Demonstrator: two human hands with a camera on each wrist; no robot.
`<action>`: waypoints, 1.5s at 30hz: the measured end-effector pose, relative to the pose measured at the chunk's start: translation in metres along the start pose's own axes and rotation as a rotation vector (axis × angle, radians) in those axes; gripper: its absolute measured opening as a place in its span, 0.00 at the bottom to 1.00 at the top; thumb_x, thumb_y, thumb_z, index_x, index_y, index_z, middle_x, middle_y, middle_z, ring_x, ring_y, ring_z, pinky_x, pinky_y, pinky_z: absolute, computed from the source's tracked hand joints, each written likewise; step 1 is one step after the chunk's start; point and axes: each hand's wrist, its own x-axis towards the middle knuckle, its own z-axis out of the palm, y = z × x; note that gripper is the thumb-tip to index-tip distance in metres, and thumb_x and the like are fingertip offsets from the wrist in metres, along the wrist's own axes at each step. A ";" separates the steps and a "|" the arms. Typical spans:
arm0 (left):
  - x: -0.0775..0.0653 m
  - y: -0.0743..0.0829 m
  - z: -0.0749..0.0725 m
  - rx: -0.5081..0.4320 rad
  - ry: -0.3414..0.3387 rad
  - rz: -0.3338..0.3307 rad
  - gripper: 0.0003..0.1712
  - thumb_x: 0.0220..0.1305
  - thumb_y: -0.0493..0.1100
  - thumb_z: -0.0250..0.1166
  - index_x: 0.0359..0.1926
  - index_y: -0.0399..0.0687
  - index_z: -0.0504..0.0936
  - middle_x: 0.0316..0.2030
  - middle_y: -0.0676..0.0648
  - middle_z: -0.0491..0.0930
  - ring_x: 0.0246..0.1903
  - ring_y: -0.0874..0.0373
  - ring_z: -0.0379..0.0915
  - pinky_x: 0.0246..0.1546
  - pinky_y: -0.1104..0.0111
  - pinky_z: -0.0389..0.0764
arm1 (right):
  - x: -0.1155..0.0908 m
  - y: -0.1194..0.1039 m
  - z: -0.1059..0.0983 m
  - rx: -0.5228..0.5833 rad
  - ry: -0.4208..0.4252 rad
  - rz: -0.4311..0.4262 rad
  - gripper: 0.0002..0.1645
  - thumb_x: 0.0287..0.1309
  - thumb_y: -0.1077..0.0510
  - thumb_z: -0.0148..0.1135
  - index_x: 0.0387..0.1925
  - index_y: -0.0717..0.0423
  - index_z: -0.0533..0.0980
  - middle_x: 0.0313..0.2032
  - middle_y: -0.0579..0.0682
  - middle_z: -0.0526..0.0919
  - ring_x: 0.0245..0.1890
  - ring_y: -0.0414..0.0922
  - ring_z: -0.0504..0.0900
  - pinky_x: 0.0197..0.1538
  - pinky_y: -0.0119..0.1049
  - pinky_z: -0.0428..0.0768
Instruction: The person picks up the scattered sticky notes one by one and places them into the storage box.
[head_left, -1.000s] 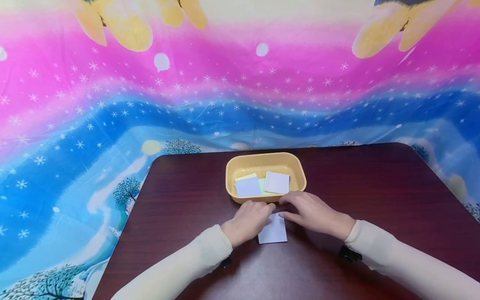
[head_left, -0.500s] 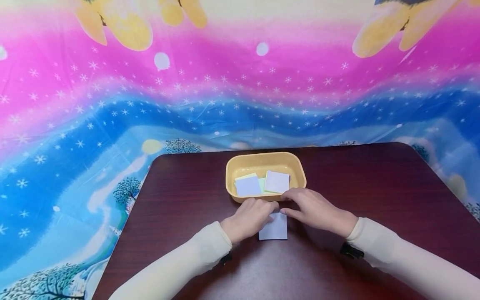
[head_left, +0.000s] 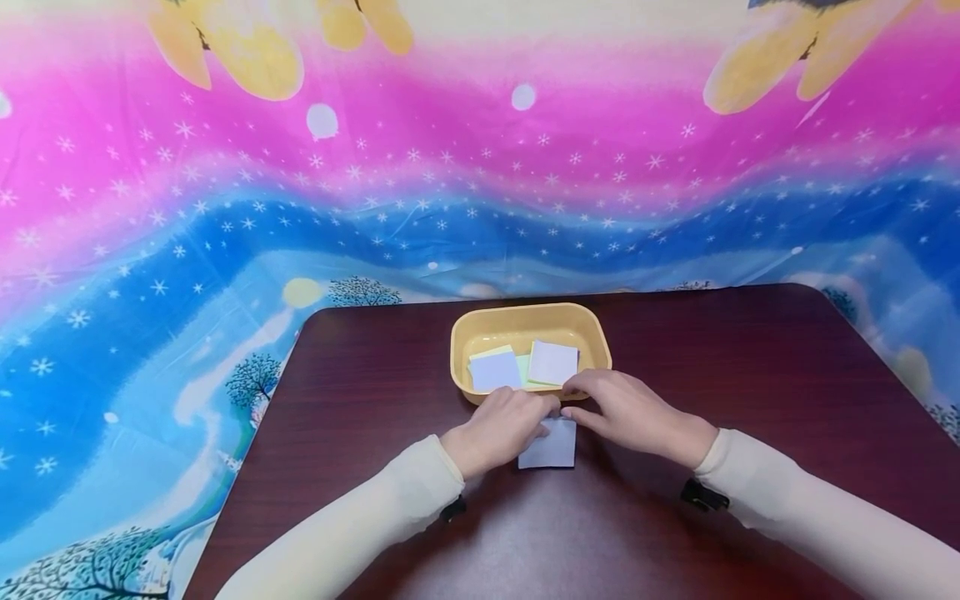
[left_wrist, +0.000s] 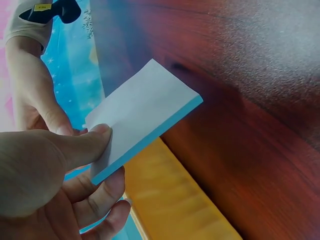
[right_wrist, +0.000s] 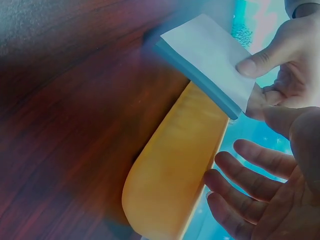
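Pinched between the thumb and fingers of my left hand (head_left: 504,429) is a square sticky note pad (head_left: 550,448). The pad has a pale top sheet and a blue side edge, plain in the left wrist view (left_wrist: 145,105). It is held above the table, in front of the yellow plastic box (head_left: 531,309). My right hand (head_left: 637,417) is close by on the right, its fingers loosely bent and apart in the right wrist view. Its thumb is near the pad's far corner; whether it touches the pad or the left fingers is unclear.
Inside the box lie a bluish-purple note pad (head_left: 495,372), a pale pinkish note pad (head_left: 553,363) and a green piece (head_left: 522,367) partly covered. The box stands on a dark red-brown table (head_left: 720,358). A patterned cloth (head_left: 480,150) hangs behind.
Both hands have shifted slightly forward, towards the box. The sticky note pad has moved that way with my left hand, and less of it shows in the head view.
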 end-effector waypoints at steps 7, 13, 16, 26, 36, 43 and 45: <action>0.002 0.000 -0.004 0.011 0.003 -0.010 0.11 0.65 0.48 0.70 0.46 0.53 0.82 0.36 0.56 0.87 0.27 0.64 0.79 0.30 0.69 0.77 | 0.003 0.002 -0.003 -0.009 0.000 0.011 0.12 0.63 0.49 0.69 0.45 0.48 0.84 0.40 0.40 0.87 0.38 0.40 0.83 0.45 0.40 0.82; 0.004 -0.001 -0.008 -0.006 0.019 -0.011 0.12 0.65 0.48 0.70 0.48 0.53 0.83 0.38 0.56 0.88 0.28 0.64 0.78 0.31 0.68 0.78 | 0.005 0.004 -0.008 -0.030 0.016 0.004 0.13 0.64 0.50 0.68 0.46 0.50 0.84 0.42 0.44 0.88 0.40 0.41 0.85 0.45 0.42 0.83; 0.005 -0.002 -0.011 -0.010 0.033 -0.009 0.11 0.65 0.47 0.70 0.47 0.53 0.83 0.37 0.57 0.88 0.28 0.64 0.79 0.32 0.68 0.78 | 0.006 0.005 -0.010 -0.042 0.033 -0.006 0.13 0.63 0.51 0.68 0.46 0.52 0.84 0.42 0.45 0.88 0.41 0.42 0.85 0.46 0.44 0.83; 0.008 -0.006 -0.020 0.005 0.041 -0.027 0.10 0.66 0.48 0.70 0.45 0.53 0.83 0.35 0.56 0.88 0.28 0.62 0.81 0.30 0.67 0.77 | 0.008 0.007 -0.019 -0.030 0.047 0.005 0.17 0.63 0.51 0.69 0.48 0.57 0.84 0.44 0.51 0.89 0.42 0.46 0.86 0.46 0.45 0.83; 0.009 -0.009 -0.028 -0.008 0.060 -0.045 0.11 0.66 0.48 0.69 0.48 0.53 0.84 0.36 0.54 0.89 0.29 0.60 0.82 0.32 0.66 0.79 | 0.010 0.008 -0.024 -0.042 0.052 0.017 0.16 0.65 0.52 0.67 0.50 0.56 0.83 0.46 0.51 0.88 0.45 0.48 0.86 0.49 0.49 0.83; 0.009 -0.014 -0.032 -0.014 0.067 -0.059 0.11 0.67 0.47 0.69 0.48 0.51 0.84 0.34 0.53 0.89 0.27 0.59 0.80 0.30 0.67 0.77 | 0.012 0.009 -0.027 -0.038 0.051 0.017 0.15 0.65 0.53 0.67 0.49 0.56 0.83 0.46 0.52 0.88 0.43 0.48 0.86 0.47 0.48 0.82; 0.009 -0.016 -0.033 -0.019 0.068 -0.063 0.11 0.67 0.46 0.69 0.48 0.51 0.84 0.35 0.53 0.89 0.27 0.59 0.80 0.30 0.67 0.78 | 0.012 0.009 -0.027 -0.035 0.049 0.022 0.15 0.65 0.53 0.67 0.49 0.56 0.83 0.46 0.53 0.88 0.42 0.48 0.85 0.46 0.47 0.82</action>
